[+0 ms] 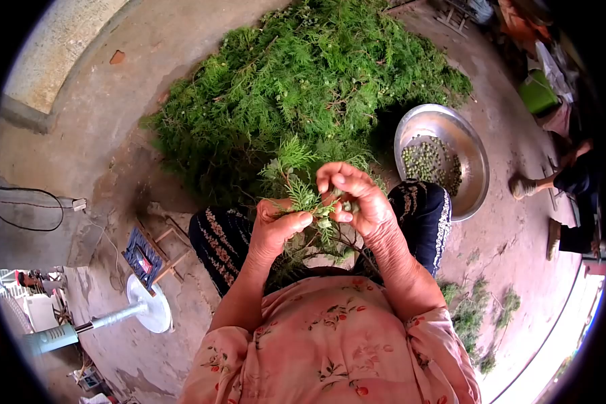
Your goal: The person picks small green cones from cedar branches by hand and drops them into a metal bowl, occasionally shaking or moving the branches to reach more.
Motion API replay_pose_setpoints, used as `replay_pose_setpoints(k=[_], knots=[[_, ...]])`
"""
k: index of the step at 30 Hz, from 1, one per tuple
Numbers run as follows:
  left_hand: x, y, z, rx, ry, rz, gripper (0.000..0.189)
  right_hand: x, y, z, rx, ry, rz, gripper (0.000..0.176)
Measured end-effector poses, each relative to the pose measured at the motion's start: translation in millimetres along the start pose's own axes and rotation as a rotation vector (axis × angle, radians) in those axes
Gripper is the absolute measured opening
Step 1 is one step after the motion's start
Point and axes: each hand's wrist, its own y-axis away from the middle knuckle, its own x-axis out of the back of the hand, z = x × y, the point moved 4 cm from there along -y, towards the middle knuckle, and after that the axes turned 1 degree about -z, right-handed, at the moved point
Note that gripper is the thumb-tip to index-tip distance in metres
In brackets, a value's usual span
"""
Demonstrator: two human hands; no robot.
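Observation:
My left hand (276, 227) is closed around a leafy green conifer sprig (304, 196), its thumb pressed against the stem over my lap. Close beside it, my right hand (367, 202) has its fingers curled in a pinch at the sprig's right side. Something small and pale green shows among those fingers, too small to make out. More twigs of the same plant lie between my knees. To the right of my right knee sits a metal basin (476, 145) with several small round green cones (432, 161) at its bottom.
A large heap of green conifer branches (316, 81) lies in front of me. On the left stand a small wooden stool (171, 249) and a fan with a round base (151, 306). Another person's foot (521, 186) is at right. Loose sprigs (474, 316) lie behind on the right.

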Motion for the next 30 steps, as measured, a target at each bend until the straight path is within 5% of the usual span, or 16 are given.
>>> replay_pose_setpoints(k=[5, 8, 13, 21, 27, 30], knots=[[-3, 4, -2, 0.080, 0.035, -0.080, 0.026, -17, 9, 7, -0.142, 0.257, 0.184, 0.029], [-2, 2, -3, 0.041, 0.011, -0.089, 0.026, -17, 5, 7, -0.114, 0.236, 0.032, 0.025], [-6, 1, -3, 0.152, -0.018, 0.016, 0.025, -13, 1, 9, -0.027, 0.278, 0.081, 0.018], [-4, 0, -11, 0.116, 0.157, 0.029, 0.024, -6, 0, 21, -0.144, 0.018, 0.151, 0.025], [1, -3, -17, 0.070, 0.219, 0.080, 0.022, -11, 4, 8, 0.052, 0.016, 0.084, 0.022], [-1, -5, -18, 0.071, 0.279, 0.071, 0.019, -7, 10, 14, -0.005, -0.011, 0.032, 0.025]])
